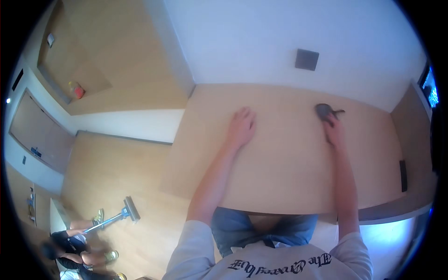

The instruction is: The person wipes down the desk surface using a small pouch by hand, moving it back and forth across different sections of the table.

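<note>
My left hand rests on the wooden desk, fingers lying on its surface and nothing visible in them. To the right, my right hand has its fingers on a dark grey rounded object, with a short thin piece jutting out to the right. The object lies against the desk top near the wall; blur and my fingers hide its exact kind.
A black oblong item lies at the desk's right edge, and a lit screen stands beyond. On the left-hand shelf is a red bottle. A seated person at lower left holds a blue-handled mop on the floor.
</note>
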Available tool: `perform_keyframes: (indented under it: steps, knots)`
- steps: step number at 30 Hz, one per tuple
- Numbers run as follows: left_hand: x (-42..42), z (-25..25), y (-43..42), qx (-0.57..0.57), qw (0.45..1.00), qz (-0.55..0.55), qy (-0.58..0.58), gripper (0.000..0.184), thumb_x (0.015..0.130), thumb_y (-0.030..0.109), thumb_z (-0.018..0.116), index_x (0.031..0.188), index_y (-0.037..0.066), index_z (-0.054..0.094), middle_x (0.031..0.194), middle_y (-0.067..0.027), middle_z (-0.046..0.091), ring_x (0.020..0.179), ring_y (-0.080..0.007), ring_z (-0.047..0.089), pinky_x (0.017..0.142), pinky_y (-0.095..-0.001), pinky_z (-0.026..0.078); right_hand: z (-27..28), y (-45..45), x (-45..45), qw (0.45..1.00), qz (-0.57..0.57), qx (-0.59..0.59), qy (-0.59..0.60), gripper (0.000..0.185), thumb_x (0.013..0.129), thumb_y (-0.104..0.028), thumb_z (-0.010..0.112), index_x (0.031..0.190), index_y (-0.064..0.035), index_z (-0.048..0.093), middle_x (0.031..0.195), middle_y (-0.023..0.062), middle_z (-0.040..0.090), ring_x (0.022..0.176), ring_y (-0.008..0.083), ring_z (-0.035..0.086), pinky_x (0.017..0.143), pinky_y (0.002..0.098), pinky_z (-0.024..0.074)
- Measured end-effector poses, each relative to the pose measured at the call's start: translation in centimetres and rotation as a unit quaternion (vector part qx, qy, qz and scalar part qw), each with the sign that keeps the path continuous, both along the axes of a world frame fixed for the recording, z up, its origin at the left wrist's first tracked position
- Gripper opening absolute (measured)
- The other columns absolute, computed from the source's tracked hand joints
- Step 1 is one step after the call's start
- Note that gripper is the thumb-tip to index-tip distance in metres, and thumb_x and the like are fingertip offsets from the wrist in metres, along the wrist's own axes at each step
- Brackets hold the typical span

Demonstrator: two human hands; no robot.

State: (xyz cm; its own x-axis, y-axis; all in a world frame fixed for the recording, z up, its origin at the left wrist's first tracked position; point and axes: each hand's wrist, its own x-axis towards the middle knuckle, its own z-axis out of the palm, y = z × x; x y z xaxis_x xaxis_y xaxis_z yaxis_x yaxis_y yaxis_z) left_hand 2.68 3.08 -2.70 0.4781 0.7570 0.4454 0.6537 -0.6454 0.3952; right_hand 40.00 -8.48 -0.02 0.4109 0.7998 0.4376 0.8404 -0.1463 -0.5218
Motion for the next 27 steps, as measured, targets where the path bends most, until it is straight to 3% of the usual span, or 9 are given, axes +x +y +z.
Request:
perform_keyframes:
  steps: [4, 8, 11, 15, 18, 20, 23, 26, 27]
  knots:
    - [-0.3, -1.0, 0.6, 0.003, 1.000, 0.007, -0.004, 0.038, 0.088, 0.022, 0.054, 0.124, 0.009, 0.056, 0.140, -0.0144, 0.045, 0.136, -0.0288, 0.035, 0.113, -0.0470, 0.024, -0.2, -2.2, 6.5, 0.973, -0.213, -0.079, -0.052, 0.047, 0.084, -0.031, 0.061, 0.124, -0.0049, 0.060, 0.135, 0.0091, 0.054, 0.118, 0.0311, 0.054, 0.100, 0.0399, 0.0422]
    - [-0.5, -1.9, 1.5, -0.004, 1.000, 0.010, -0.020, 0.038, 0.087, 0.022, 0.055, 0.123, 0.010, 0.057, 0.139, -0.0145, 0.046, 0.135, -0.0284, 0.036, 0.113, -0.0468, 0.024, -1.5, -3.9, 9.9, 0.955, -0.286, -0.078, -0.022, 0.051, 0.084, -0.034, 0.059, 0.126, -0.0052, 0.057, 0.137, 0.0088, 0.052, 0.120, 0.0310, 0.052, 0.101, 0.0401, 0.0417]
    - [-0.4, -2.8, 2.1, 0.005, 1.000, 0.010, -0.025, 0.038, 0.087, 0.023, 0.056, 0.122, 0.010, 0.058, 0.139, -0.0144, 0.047, 0.134, -0.0280, 0.037, 0.112, -0.0467, 0.025, -1.9, -3.4, 8.5, 0.949, -0.285, -0.094, -0.093, 0.051, 0.085, -0.032, 0.058, 0.129, -0.0046, 0.055, 0.137, 0.0106, 0.051, 0.121, 0.0324, 0.051, 0.102, 0.0407, 0.0411]
    - [-0.8, -3.2, 2.5, 0.001, 0.999, 0.009, -0.035, 0.038, 0.086, 0.024, 0.057, 0.121, 0.010, 0.059, 0.139, -0.0139, 0.047, 0.134, -0.0276, 0.038, 0.112, -0.0469, 0.026, -4.6, -0.1, 3.2, 0.995, -0.055, -0.002, -0.089, 0.044, 0.086, -0.026, 0.059, 0.123, -0.0016, 0.059, 0.134, 0.0176, 0.053, 0.120, 0.0355, 0.051, 0.103, 0.0412, 0.0400]
    - [-0.2, -2.4, 1.8, 0.006, 0.999, 0.010, -0.033, 0.038, 0.086, 0.024, 0.058, 0.122, 0.010, 0.059, 0.139, -0.0138, 0.047, 0.134, -0.0277, 0.038, 0.112, -0.0470, 0.027, -2.6, -0.4, -5.3, 0.986, 0.135, 0.008, -0.096, 0.041, 0.083, -0.022, 0.061, 0.119, -0.0008, 0.061, 0.131, 0.0190, 0.054, 0.120, 0.0364, 0.051, 0.103, 0.0415, 0.0400]
    - [-0.2, -2.9, 1.9, 0.006, 1.000, 0.012, -0.029, 0.038, 0.086, 0.024, 0.058, 0.121, 0.010, 0.059, 0.139, -0.0138, 0.047, 0.134, -0.0278, 0.038, 0.112, -0.0470, 0.026, -1.4, -1.2, -12.3, 0.955, 0.272, -0.020, -0.118, 0.041, 0.081, -0.019, 0.061, 0.119, -0.0033, 0.062, 0.131, 0.0171, 0.055, 0.122, 0.0363, 0.050, 0.104, 0.0433, 0.0391]
    - [-0.2, -2.8, 2.3, 0.009, 0.999, 0.007, -0.030, 0.039, 0.086, 0.023, 0.058, 0.123, 0.010, 0.058, 0.139, -0.0141, 0.047, 0.134, -0.0285, 0.038, 0.112, -0.0474, 0.026, -0.5, -4.0, -20.1, 0.864, 0.472, -0.058, -0.167, 0.043, 0.079, -0.018, 0.061, 0.121, -0.0084, 0.061, 0.135, 0.0110, 0.053, 0.126, 0.0352, 0.045, 0.106, 0.0472, 0.0356]
    - [0.1, -2.4, 1.8, 0.008, 1.000, 0.000, -0.025, 0.041, 0.085, 0.023, 0.058, 0.124, 0.010, 0.057, 0.140, -0.0144, 0.046, 0.133, -0.0293, 0.039, 0.112, -0.0478, 0.026, 0.1, -5.8, -23.1, 0.800, 0.576, -0.037, -0.166, 0.044, 0.079, -0.018, 0.060, 0.122, -0.0091, 0.060, 0.137, 0.0087, 0.052, 0.127, 0.0354, 0.043, 0.107, 0.0486, 0.0337]
    - [0.1, -2.0, 1.6, 0.007, 1.000, 0.000, -0.027, 0.041, 0.085, 0.023, 0.058, 0.125, 0.010, 0.056, 0.140, -0.0145, 0.046, 0.133, -0.0296, 0.039, 0.112, -0.0478, 0.026, 0.3, -5.7, -22.8, 0.801, 0.575, -0.035, -0.162, 0.044, 0.079, -0.018, 0.060, 0.122, -0.0091, 0.060, 0.137, 0.0087, 0.052, 0.127, 0.0354, 0.043, 0.107, 0.0486, 0.0337]
